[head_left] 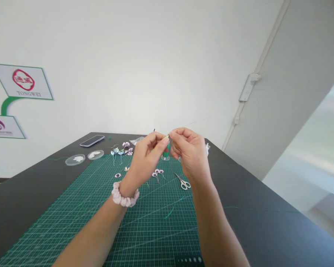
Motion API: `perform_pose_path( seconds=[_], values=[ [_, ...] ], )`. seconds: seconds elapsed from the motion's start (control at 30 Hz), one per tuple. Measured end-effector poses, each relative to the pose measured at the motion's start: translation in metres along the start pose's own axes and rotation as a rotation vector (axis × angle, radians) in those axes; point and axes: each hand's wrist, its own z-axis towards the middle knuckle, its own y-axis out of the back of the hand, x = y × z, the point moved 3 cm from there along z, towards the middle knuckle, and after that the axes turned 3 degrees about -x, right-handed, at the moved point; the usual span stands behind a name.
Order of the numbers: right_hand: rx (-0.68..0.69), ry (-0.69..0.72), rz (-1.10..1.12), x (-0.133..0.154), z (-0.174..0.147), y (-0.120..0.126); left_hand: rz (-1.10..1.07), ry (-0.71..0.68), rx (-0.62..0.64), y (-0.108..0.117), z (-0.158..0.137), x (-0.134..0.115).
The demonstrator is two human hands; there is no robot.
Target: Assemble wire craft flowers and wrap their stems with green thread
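My left hand, with a pale pink scrunchie at the wrist, is closed in a pinch above the cutting mat. A tiny yellow-green bit shows at its fingertips, too small to name. Pinched beside it, fingertips almost touching, is my right hand; what it holds is hidden. Behind and between them stands a spool of green thread, partly covered. Below lie small purple wire-stemmed petals and white-handled scissors.
Blue flowers on wire stems and purple flowers lie at the mat's far left. Two clear dishes with white pieces and a phone are farther left on the black table. Loose green thread lies on the mat.
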Motion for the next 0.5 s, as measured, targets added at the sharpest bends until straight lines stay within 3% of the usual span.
perform_pose_path(
  seconds=[0.1, 0.2, 0.5],
  values=[
    [0.032, -0.002, -0.007, -0.0009, 0.0000, -0.0005, -0.340, 0.231, 0.091, -0.0016, 0.0020, 0.0026],
    [0.062, -0.008, -0.007, -0.0026, -0.0003, -0.0012, -0.495, 0.356, 0.118, -0.0016, 0.0027, 0.0041],
    [0.125, -0.074, -0.010, 0.0001, -0.0029, -0.0020, -0.405, 0.291, -0.030, 0.0033, 0.0030, 0.0039]
  ],
)
